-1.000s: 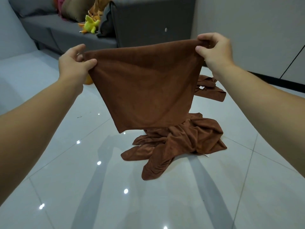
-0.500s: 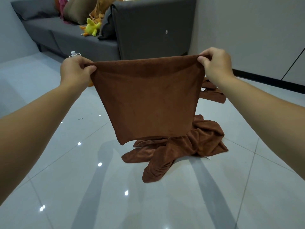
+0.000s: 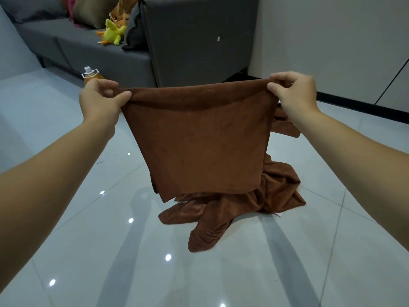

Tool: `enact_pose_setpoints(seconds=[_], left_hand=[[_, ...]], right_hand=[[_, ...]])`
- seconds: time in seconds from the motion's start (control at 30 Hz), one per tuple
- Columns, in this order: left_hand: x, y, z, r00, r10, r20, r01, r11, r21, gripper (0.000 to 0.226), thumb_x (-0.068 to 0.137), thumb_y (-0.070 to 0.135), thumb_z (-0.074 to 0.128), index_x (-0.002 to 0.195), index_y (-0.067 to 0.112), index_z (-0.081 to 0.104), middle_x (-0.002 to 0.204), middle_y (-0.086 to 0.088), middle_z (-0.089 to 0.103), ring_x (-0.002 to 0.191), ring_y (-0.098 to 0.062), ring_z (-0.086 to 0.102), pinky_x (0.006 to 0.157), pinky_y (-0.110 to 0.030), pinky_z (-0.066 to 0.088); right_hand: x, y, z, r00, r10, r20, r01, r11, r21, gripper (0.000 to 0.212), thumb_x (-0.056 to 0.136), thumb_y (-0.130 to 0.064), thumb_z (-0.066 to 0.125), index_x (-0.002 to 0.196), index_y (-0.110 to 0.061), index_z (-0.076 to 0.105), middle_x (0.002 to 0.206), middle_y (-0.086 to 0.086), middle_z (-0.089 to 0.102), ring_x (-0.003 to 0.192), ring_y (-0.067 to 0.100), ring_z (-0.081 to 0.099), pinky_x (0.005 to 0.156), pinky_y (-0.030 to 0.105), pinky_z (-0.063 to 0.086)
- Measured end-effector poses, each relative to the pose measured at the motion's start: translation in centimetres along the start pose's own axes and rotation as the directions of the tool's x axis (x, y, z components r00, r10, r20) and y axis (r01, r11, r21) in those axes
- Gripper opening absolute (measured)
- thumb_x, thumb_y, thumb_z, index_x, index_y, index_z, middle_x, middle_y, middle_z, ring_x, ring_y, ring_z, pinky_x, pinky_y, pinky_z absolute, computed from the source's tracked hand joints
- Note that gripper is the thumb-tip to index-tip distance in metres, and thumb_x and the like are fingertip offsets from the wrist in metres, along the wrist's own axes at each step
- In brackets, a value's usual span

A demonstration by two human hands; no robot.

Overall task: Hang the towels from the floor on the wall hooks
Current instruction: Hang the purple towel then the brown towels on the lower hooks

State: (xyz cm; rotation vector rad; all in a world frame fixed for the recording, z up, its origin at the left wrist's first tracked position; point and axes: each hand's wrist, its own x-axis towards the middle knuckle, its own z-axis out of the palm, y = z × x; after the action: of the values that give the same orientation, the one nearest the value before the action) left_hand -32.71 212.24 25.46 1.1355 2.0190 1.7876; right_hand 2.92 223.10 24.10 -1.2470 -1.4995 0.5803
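Note:
A brown towel (image 3: 199, 140) hangs spread out in front of me, its top edge stretched level between both hands. My left hand (image 3: 99, 98) pinches the top left corner and my right hand (image 3: 292, 91) pinches the top right corner. Beneath and behind it a crumpled heap of brown towels (image 3: 239, 204) lies on the glossy white tile floor. Another brown towel (image 3: 285, 127) lies further back, partly hidden by my right forearm. No wall hooks are in view.
A dark grey sofa (image 3: 188, 41) stands straight ahead with cushions and a yellow plush toy (image 3: 112, 33) on its seat. A spouted pouch (image 3: 89, 74) sits on the floor by the sofa. A white wall (image 3: 332, 41) with a dark skirting runs along the right.
Both hands have come lower with the towel, its top edge now level, and the camera view has tilted so that more of the sofa front and the pouch show.

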Motion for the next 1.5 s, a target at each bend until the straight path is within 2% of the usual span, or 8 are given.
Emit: enact_pose_setpoints(seconds=[0.13, 0.23, 0.4, 0.5, 0.67, 1.03, 1.27, 1.5], left_hand=[[0.7, -0.9, 0.2, 0.986, 0.124, 0.113, -0.149, 0.958, 0.244, 0.026, 0.09, 0.019, 0.068, 0.115, 0.013, 0.069, 0.101, -0.001, 0.066, 0.094, -0.015, 0.061, 0.091, -0.026, 0.052], [0.9, -0.3, 0.6, 0.974, 0.172, 0.144, -0.213, 0.913, 0.347, 0.021, 0.093, 0.019, 0.064, 0.11, 0.009, 0.07, 0.1, -0.006, 0.065, 0.093, -0.021, 0.06, 0.088, -0.031, 0.051], [1.1, 3.5, 0.0, 0.994, 0.04, 0.103, -0.068, 0.957, 0.283, 0.014, 0.096, 0.02, 0.059, 0.105, 0.01, 0.063, 0.1, -0.003, 0.058, 0.091, -0.013, 0.054, 0.068, -0.008, 0.04], [1.0, 7.5, -0.9, 0.985, -0.041, 0.166, 0.001, 0.971, 0.238, 0.006, 0.097, 0.018, 0.056, 0.102, 0.015, 0.059, 0.092, 0.003, 0.059, 0.082, -0.005, 0.055, 0.065, -0.004, 0.042], [1.2, 15.6, -2.4, 0.958, -0.156, 0.243, 0.107, 0.974, 0.202, 0.008, 0.1, 0.019, 0.052, 0.102, 0.013, 0.054, 0.084, 0.007, 0.056, 0.077, -0.005, 0.054, 0.071, -0.016, 0.045], [-0.1, 39.2, -6.7, 0.838, -0.369, 0.403, 0.295, 0.926, 0.234, 0.01, 0.1, 0.018, 0.051, 0.107, 0.011, 0.053, 0.094, 0.001, 0.058, 0.09, -0.019, 0.064, 0.072, -0.031, 0.06], [0.6, 50.1, -9.4, 0.758, -0.243, 0.605, 0.182, 0.97, 0.161, 0.008, 0.1, 0.013, 0.051, 0.096, 0.014, 0.057, 0.096, -0.004, 0.06, 0.092, -0.022, 0.063, 0.065, -0.025, 0.058], [-0.3, 58.1, -11.3, 0.555, 0.018, 0.832, -0.046, 0.999, 0.009, 0.009, 0.098, 0.015, 0.054, 0.1, 0.01, 0.061, 0.089, -0.001, 0.061, 0.078, -0.015, 0.061, 0.051, -0.015, 0.047]], right_hand=[[0.9, 0.9, 0.3, 0.999, -0.047, -0.007, 0.045, 0.99, -0.135, 0.022, 0.089, -0.024, 0.069, 0.111, -0.021, 0.072, 0.108, -0.003, 0.064, 0.098, 0.01, 0.06, 0.077, 0.005, 0.046], [1.7, 0.8, 0.5, 0.999, -0.042, -0.023, 0.037, 0.982, -0.187, 0.009, 0.089, -0.024, 0.069, 0.097, -0.023, 0.069, 0.105, -0.001, 0.061, 0.099, 0.015, 0.058, 0.087, 0.03, 0.053], [1.8, -1.9, -0.8, 0.993, 0.086, 0.086, -0.075, 0.989, -0.125, 0.017, 0.092, -0.017, 0.063, 0.083, -0.029, 0.055, 0.106, -0.012, 0.05, 0.104, 0.014, 0.056, 0.085, 0.039, 0.055], [1.8, -5.2, -3.0, 0.973, 0.15, 0.178, -0.122, 0.98, -0.157, 0.008, 0.096, -0.012, 0.055, 0.094, -0.019, 0.053, 0.092, -0.012, 0.057, 0.089, 0.004, 0.056, 0.08, 0.023, 0.048], [3.1, -12.3, -7.2, 0.955, 0.215, 0.207, -0.175, 0.965, -0.192, 0.024, 0.102, -0.011, 0.042, 0.115, -0.016, 0.06, 0.109, -0.009, 0.059, 0.1, 0.004, 0.052, 0.078, -0.002, 0.036], [5.2, -33.5, -21.6, 0.869, 0.384, 0.313, -0.335, 0.921, -0.2, 0.01, 0.088, -0.035, 0.069, 0.093, -0.027, 0.065, 0.093, -0.021, 0.062, 0.091, -0.002, 0.056, 0.079, 0.013, 0.04], [3.7, -44.3, -31.0, 0.867, 0.457, 0.199, -0.386, 0.868, -0.313, 0.01, 0.085, -0.039, 0.071, 0.088, -0.029, 0.071, 0.083, -0.018, 0.065, 0.086, 0.009, 0.06, 0.072, 0.018, 0.041], [-2.7, -54.2, -36.9, 0.881, 0.469, -0.067, -0.455, 0.8, -0.392, 0.026, 0.095, -0.039, 0.059, 0.107, -0.019, 0.07, 0.099, -0.003, 0.066, 0.094, 0.019, 0.059, 0.08, 0.027, 0.043]])
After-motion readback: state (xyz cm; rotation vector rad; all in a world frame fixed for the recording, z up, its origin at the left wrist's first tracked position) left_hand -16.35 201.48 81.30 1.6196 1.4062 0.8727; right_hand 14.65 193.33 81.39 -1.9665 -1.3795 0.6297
